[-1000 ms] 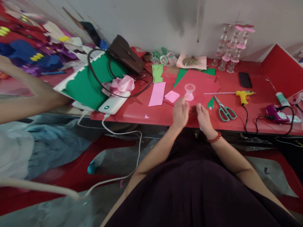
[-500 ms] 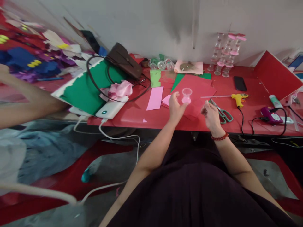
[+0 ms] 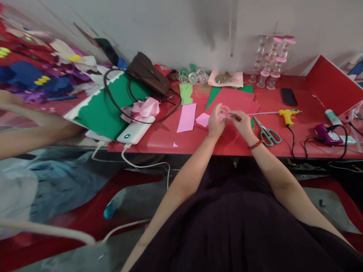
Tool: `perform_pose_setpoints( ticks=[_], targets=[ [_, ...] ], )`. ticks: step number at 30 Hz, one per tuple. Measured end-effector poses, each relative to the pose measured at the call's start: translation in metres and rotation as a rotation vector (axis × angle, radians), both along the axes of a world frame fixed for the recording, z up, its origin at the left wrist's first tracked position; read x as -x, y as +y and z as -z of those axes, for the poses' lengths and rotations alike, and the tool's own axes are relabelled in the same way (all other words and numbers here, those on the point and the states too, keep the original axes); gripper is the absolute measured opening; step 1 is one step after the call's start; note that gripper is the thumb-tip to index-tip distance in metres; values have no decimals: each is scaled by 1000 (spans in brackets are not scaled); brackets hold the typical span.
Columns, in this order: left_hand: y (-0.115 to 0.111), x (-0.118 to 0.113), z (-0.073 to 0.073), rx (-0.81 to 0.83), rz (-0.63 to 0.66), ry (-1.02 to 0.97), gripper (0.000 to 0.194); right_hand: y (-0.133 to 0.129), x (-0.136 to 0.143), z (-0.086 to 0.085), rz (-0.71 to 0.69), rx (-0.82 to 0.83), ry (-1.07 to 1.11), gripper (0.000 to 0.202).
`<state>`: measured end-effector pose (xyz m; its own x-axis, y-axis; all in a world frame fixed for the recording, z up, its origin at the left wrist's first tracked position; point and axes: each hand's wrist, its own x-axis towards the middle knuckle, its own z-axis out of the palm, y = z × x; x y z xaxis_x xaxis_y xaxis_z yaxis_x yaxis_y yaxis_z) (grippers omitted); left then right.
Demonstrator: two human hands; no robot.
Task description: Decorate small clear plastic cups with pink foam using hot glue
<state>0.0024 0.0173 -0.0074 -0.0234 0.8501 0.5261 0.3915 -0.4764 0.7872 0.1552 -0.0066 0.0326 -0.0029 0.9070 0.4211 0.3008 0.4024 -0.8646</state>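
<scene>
A clear plastic hourglass-shaped piece (image 3: 224, 110), like two small cups joined, is in my left hand (image 3: 216, 125). The fingers curve around its left side and hide much of its lower part. My right hand (image 3: 240, 122) is closed in a pinch against the right side of this piece, and whatever lies between those fingertips is too small to make out. Beneath both hands lie red sheets (image 3: 235, 99). Pink paper pieces (image 3: 202, 119) are just left of my left hand. Scissors (image 3: 268, 133) with grey-green handles rest right of my right hand.
A yellow glue gun (image 3: 287, 116) with a cord lies to the right, near a black phone (image 3: 289, 97). Stacked clear cups (image 3: 273, 62) stand against the wall. On the left are a white power bank (image 3: 135, 130), a brown bag (image 3: 148, 72) and another person's arm (image 3: 36, 124).
My right hand has moved left and inward to meet the clear plastic piece. My left fingers have wrapped further around it. The view has shifted slightly.
</scene>
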Motion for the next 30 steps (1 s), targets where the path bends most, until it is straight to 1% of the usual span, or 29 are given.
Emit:
perform_pose_setpoints(
  ticks=[2, 4, 9, 13, 16, 21, 26, 30],
  targets=[
    [-5, 3, 0, -34, 0, 28, 61, -5, -1, 2, -1, -29, -9, 7],
    [-8, 5, -1, -39, 0, 49, 62, -10, -3, 3, -14, -50, -9, 5],
    [-11, 3, -6, -38, 0, 55, 66, -16, -5, 0, -53, -106, -3, 5],
    [-15, 3, -10, -34, 24, 65, 72, -20, -5, -4, -39, -88, -48, 7],
    [-20, 4, -12, -55, 45, 86, 75, -22, -6, -4, -43, -89, -28, 8],
    [-25, 6, -15, -79, 26, 113, 66, -22, -8, -2, -103, -138, 9, 7],
    [-24, 6, -15, -90, 29, 113, 62, -20, -7, 0, -63, -112, 4, 10],
    [-25, 5, -14, -94, 21, 105, 62, -18, -8, -2, -56, -92, 27, 14]
  ],
)
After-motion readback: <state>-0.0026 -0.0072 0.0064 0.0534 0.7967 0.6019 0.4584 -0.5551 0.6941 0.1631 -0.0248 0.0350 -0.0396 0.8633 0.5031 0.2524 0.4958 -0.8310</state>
